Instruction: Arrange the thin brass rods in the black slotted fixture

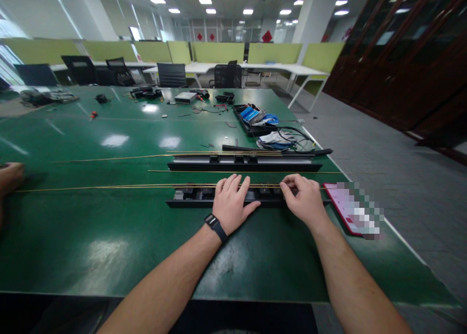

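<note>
My left hand [231, 205], with a dark watch [215, 227] at the wrist, lies spread over the nearer black rail [189, 204], its fingers reaching across thin brass-coloured rods [127, 186]. Black blocks [189, 192] sit along this rail. At the rail's right part my right hand [304, 197] pinches with thumb and forefinger at the rods; how many are between the fingertips is too small to tell. The rods run left along the table to another person's hand [12, 173] at the frame's edge. That hand is cut off by the frame.
A second black rail [244, 167] with more rods lies behind, and a single rod [156, 171] between the rails. To the right is a red-edged tablet-like object [339, 202], partly blurred. Farther back are a black tray [242, 117], white gloves [275, 139] and cables on the green table [91, 227].
</note>
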A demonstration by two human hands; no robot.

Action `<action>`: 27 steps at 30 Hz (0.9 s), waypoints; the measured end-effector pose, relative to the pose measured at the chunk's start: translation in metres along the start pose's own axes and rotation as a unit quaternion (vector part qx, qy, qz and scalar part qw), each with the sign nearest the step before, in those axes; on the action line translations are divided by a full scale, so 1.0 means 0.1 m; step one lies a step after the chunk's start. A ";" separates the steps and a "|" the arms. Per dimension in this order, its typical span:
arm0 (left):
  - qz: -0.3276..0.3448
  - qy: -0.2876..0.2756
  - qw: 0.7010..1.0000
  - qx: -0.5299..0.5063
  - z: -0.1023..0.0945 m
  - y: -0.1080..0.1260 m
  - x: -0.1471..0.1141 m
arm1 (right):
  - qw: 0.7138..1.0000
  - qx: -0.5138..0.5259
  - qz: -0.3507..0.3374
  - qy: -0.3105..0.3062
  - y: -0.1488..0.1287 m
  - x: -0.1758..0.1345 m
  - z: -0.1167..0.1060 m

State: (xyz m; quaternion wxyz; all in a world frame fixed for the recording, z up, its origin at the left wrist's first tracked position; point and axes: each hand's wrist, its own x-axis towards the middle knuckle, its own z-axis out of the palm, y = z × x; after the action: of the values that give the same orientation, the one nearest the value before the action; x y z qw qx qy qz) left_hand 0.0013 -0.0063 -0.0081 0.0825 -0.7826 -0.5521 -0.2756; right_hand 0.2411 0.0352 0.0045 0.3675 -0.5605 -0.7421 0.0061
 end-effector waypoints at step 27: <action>-0.003 0.000 1.000 0.002 0.01 0.00 0.00 | 1.000 0.000 -0.007 0.003 0.00 0.00 0.00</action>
State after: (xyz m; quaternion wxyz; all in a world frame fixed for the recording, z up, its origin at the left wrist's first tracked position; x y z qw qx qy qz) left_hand 0.0014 -0.0064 -0.0088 0.0837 -0.7808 -0.5548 -0.2749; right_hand 0.2411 0.0356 0.0044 0.3699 -0.5555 -0.7447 0.0013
